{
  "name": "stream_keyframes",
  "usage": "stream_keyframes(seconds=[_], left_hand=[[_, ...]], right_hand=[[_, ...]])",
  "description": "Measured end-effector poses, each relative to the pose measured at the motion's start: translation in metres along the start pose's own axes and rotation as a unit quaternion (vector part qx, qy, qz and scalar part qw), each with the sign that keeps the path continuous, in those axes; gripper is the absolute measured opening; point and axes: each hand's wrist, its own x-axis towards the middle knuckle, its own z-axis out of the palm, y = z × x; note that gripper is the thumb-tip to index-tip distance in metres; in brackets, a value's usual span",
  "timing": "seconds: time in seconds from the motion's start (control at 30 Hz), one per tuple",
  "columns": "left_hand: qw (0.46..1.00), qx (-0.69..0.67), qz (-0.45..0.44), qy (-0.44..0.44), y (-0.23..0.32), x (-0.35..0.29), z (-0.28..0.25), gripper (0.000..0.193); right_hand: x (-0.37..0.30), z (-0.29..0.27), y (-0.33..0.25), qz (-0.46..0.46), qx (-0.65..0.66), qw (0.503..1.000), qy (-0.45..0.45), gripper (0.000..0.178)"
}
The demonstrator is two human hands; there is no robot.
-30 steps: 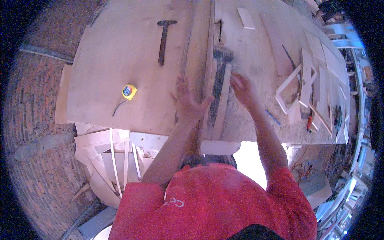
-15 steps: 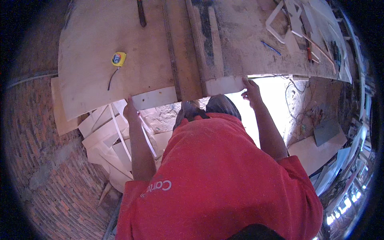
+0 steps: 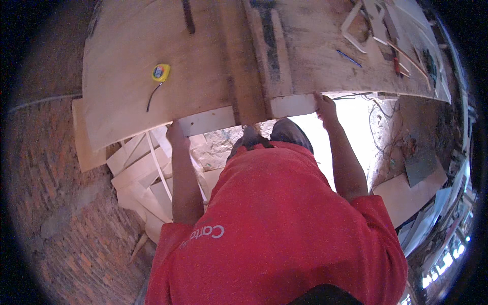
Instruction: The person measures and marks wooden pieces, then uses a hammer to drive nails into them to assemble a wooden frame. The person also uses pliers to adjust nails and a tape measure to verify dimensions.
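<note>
At the near edge of a wooden worktable (image 3: 127, 101), my left hand (image 3: 176, 134) is closed at the left end of a white board strip (image 3: 208, 121) with small dark holes. My right hand (image 3: 326, 109) grips the right end of a white piece (image 3: 293, 105) along the same edge. A brown wooden plank (image 3: 249, 76) running away from me covers the middle, so I cannot tell whether both white parts are one strip. My fingertips are partly hidden at the edge. Farther in from my left hand lies a yellow tape measure (image 3: 160, 72) with a dark strap.
On the table's right side are a blue pen (image 3: 349, 58), a red-handled tool (image 3: 397, 66) and several white offcuts (image 3: 353, 28). A dark bar (image 3: 188, 17) lies at the far side. Stacked sheet pieces (image 3: 137, 168) are below left, beside a brick surface (image 3: 66, 213). Cables (image 3: 378, 122) hang at right.
The whole view has shifted slightly, so the table and hands appear farther right. My right hand's fingers have drawn closer together on the white piece. The tools on the table stay put.
</note>
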Motion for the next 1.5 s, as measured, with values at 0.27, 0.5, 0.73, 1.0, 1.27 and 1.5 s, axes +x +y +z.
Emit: stream_keyframes(seconds=[0.27,0.5,0.73,1.0,1.27,1.5], left_hand=[[0.997,-0.033,-0.041,0.058,0.021,-0.031,0.032,0.052],[0.989,-0.053,-0.102,0.094,0.048,-0.065,0.049,0.051],[0.998,-0.019,-0.066,-0.005,0.081,-0.092,0.035,0.056],[0.898,0.367,-0.182,-0.162,0.034,-0.134,0.078,0.070],[0.924,0.232,-0.026,-0.302,0.111,-0.184,0.103,0.079],[0.945,-0.092,-0.047,-0.309,0.168,-0.246,0.105,0.113]], right_hand=[[0.009,-0.011,0.008,0.032,0.016,0.999,-0.008,0.042],[-0.037,0.019,-0.033,0.084,0.032,0.996,-0.015,0.058],[-0.099,-0.009,-0.093,-0.012,0.082,0.996,-0.041,0.044],[-0.174,-0.022,-0.193,-0.225,-0.090,0.967,0.072,0.025],[-0.226,0.122,-0.211,-0.558,-0.305,0.749,-0.187,0.071],[-0.188,0.177,-0.155,-0.617,-0.149,0.698,-0.331,0.092]])
